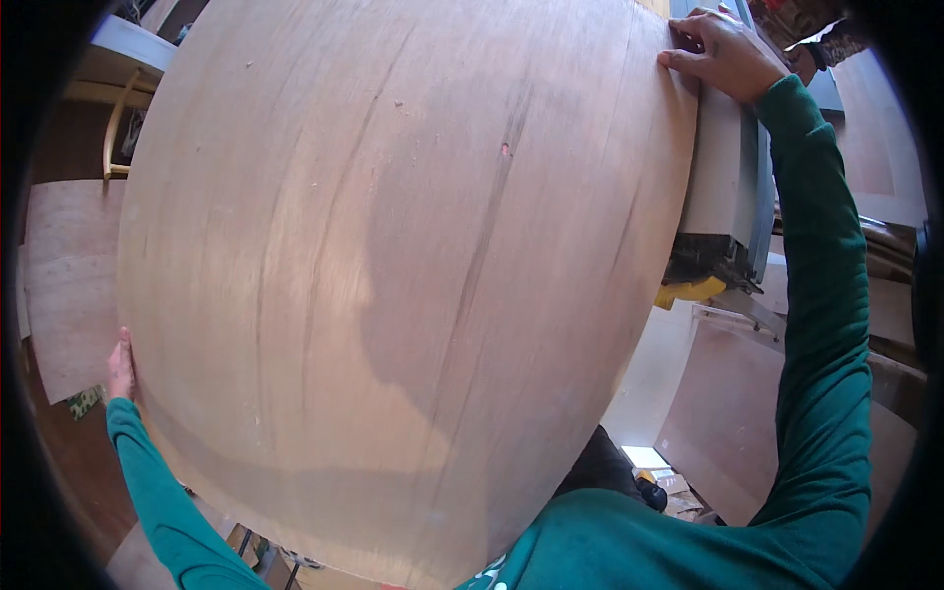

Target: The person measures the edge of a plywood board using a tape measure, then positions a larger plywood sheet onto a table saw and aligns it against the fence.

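Note:
A large sheet of plywood (324, 246) with dark grain streaks fills most of the view, and my shadow falls across it. My left hand (120, 366) is closed on its left edge, thumb up along the side and the other fingers hidden underneath. At the far right corner, my right hand (728, 49) has its thumb and forefinger bent onto the sheet's edge. The palm lies over a long grey rail (716, 172), which runs beside the sheet's right edge. A small reddish mark (505, 149) shows on the wood.
Beyond my right hand is another person's arm (838, 45). A black end piece with a yellow part (693, 291) sits at the rail's near end. More panels (74, 285) stand at the left, others (723, 413) at the right. A yellow frame (116, 123) is far left.

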A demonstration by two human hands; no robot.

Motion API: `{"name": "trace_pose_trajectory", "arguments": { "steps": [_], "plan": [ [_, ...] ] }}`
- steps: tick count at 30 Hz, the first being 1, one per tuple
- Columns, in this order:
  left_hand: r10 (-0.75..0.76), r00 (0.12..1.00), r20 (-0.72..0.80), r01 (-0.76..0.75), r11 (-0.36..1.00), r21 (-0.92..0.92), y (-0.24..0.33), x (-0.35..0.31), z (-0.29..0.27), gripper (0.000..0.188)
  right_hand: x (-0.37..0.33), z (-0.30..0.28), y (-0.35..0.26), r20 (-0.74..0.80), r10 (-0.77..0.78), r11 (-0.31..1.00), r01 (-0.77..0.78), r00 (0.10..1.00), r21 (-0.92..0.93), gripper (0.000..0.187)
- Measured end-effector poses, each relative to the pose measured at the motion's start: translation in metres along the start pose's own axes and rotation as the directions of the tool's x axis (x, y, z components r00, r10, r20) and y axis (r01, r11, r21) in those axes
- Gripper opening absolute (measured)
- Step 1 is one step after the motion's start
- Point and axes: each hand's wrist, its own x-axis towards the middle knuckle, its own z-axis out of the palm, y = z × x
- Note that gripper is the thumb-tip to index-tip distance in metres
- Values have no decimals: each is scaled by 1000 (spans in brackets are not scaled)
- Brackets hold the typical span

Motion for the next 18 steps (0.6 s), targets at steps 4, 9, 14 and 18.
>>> {"name": "trace_pose_trajectory", "arguments": {
  "steps": [4, 9, 14, 18],
  "plan": [
    [34, 999, -12, -35, 998, -57, -8, 14, 1, 87, -24, -16, -10, -472, -109, 982, 169, 875, 86, 55],
    [11, 1000, 26, -9, 997, -73, -14, 26, -4, 89, -164, -48, -63, -201, -431, 41, 242, 880, 969, 34],
    [58, 998, 30, -57, 998, -38, -16, 24, -7, 95, -285, -17, -85, 599, -706, 195, -710, 378, 677, 36],
    [80, 993, 84, -69, 990, -125, -20, 27, -7, 94, -317, 31, -79, 831, -478, 299, -837, 285, 459, 44]
  ]
}}
